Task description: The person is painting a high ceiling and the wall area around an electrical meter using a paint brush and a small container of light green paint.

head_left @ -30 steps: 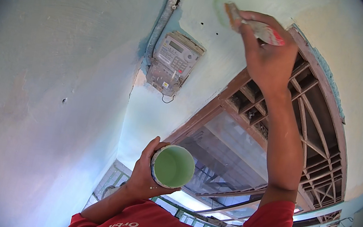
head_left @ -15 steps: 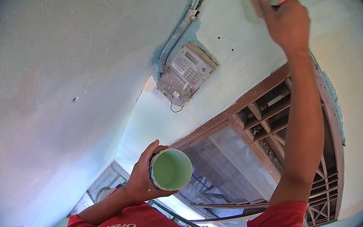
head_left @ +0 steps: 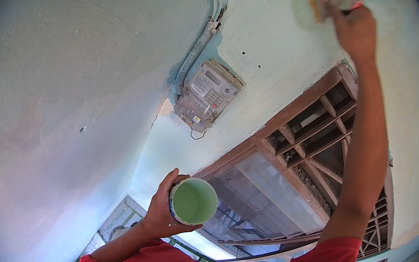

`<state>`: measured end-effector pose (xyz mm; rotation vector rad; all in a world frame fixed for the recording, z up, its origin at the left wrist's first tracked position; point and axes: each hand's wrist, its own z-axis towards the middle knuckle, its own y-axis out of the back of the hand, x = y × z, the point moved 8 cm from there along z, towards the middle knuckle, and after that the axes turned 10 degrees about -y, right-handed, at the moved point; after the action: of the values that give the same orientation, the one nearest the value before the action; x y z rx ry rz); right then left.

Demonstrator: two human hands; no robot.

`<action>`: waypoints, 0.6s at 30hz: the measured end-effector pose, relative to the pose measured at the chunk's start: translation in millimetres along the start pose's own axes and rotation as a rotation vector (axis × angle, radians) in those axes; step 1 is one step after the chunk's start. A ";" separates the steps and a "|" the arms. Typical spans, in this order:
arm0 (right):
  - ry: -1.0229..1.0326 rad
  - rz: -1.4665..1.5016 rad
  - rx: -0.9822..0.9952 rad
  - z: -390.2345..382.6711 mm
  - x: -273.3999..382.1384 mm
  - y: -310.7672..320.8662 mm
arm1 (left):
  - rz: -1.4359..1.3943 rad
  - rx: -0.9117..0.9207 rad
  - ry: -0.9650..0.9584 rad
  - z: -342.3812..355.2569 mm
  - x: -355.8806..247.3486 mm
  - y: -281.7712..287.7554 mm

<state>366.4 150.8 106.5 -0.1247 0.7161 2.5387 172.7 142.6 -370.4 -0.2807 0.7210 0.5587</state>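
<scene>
My left hand (head_left: 160,207) is wrapped round a paint pot (head_left: 194,202) at the lower middle; pale green paint lines its inside and its rim. Dried paint spots show on that hand. High at the upper right, my right hand (head_left: 353,29) grips a paintbrush (head_left: 320,9) whose light green bristles press against the pale green wall (head_left: 281,39). The bristle end is smeared by motion. Fingers cover most of the brush handle, and a bit of red shows beside them.
An electricity meter (head_left: 209,94) hangs on the wall, left of centre, with a corrugated conduit (head_left: 195,54) rising from it. To the right is a brown wooden window frame (head_left: 298,111) with vent slats and glass below. Another wall (head_left: 66,84) meets it at the left corner.
My right hand has swept the brush to the right along the wall. My left hand still holds the pot, nearly in place. The view has shifted slightly.
</scene>
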 end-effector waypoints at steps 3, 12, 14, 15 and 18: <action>0.050 -0.216 -0.409 3.6 7.2 57.4 | 0.012 -0.002 0.004 -1.3 2.0 1.1; 0.388 -0.414 -0.086 -98.8 66.1 -68.3 | -0.017 0.019 0.019 -3.8 -0.8 -2.2; 0.405 -0.301 -0.042 -138.2 79.0 -96.8 | -0.023 0.020 0.023 -5.3 -2.4 -4.9; 0.399 -0.272 -0.023 -150.2 83.6 -106.6 | -0.037 0.025 0.028 -5.2 -2.5 -6.0; 0.335 -0.097 0.119 -156.7 89.3 -115.8 | -0.025 0.044 0.012 -5.3 -7.0 -7.0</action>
<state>337.7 195.2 -101.2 -0.5402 0.9602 2.4004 169.5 131.9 -369.0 -0.2517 0.7401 0.5170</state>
